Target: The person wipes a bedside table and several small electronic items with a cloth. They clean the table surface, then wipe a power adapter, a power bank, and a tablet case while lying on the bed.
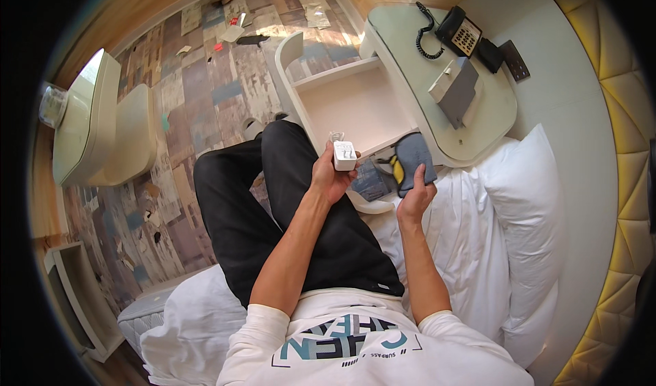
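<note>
My left hand (330, 178) holds a white power adapter (345, 156) with its two prongs showing; a coiled white cable (336, 136) lies beside it at the fingers. In my right hand (417, 196) is a grey-blue cloth item (414, 160) with a black edge and a yellow part, pinched under the thumb; its exact kind is unclear. Both hands are above my lap, near an open, pale drawer (353, 104) of a bedside table. The drawer's inside looks bare.
On the glass-topped bedside table (394, 27) are a black corded telephone (461, 31) and a grey and white box-like holder (456, 91). White bedding and a pillow (530, 191) lie to the right. Scraps litter the wood-patterned floor (195, 89). A rounded white table (87, 124) stands left.
</note>
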`<state>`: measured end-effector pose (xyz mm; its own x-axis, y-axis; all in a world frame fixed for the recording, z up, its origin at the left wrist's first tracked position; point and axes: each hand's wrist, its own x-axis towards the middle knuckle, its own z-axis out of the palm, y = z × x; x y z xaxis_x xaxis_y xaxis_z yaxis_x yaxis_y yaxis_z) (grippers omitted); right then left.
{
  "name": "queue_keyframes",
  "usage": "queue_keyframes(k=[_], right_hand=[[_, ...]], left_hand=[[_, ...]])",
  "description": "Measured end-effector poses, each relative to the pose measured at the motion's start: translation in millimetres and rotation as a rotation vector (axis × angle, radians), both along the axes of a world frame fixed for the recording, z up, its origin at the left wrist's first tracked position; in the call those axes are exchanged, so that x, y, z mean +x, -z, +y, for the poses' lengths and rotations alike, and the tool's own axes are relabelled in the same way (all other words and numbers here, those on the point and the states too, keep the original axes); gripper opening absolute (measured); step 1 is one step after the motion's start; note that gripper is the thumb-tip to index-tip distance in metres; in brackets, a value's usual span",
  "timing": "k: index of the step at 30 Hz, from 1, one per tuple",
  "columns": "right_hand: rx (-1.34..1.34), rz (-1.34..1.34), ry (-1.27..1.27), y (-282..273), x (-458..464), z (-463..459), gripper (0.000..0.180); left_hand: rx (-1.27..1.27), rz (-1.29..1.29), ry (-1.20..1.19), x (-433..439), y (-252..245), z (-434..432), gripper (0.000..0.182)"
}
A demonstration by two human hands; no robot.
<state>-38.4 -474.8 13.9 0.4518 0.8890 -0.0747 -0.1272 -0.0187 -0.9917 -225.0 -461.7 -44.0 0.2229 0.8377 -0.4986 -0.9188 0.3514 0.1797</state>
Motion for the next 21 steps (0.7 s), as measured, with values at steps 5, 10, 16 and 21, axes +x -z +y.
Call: queue_keyframes(k=[5, 10, 16, 21], right_hand=[[0.137, -0.81, -0.246, 14.7, -10.9, 2.9, 0.043], [0.057, -0.66, -0.386, -4.1, -15.1, -16.8, 0.054], [0.018, -0.288, -0.214, -8.6, 24.2, -17.8, 0.043], [0.191, -0.134, 0.13, -50.7, 84.4, 36.5, 0.027]], left_hand=[[0.143, 0.072, -0.074, 13.6, -9.0, -0.6, 0.043], [0.325, 0.413, 0.106, 19.1, -32.9, -5.3, 0.035], [0.665, 0.841, 0.455, 66.7, -89.7, 12.0, 0.052], [0.765, 0.787, 0.417, 91.7, -119.8, 16.2, 0.071]])
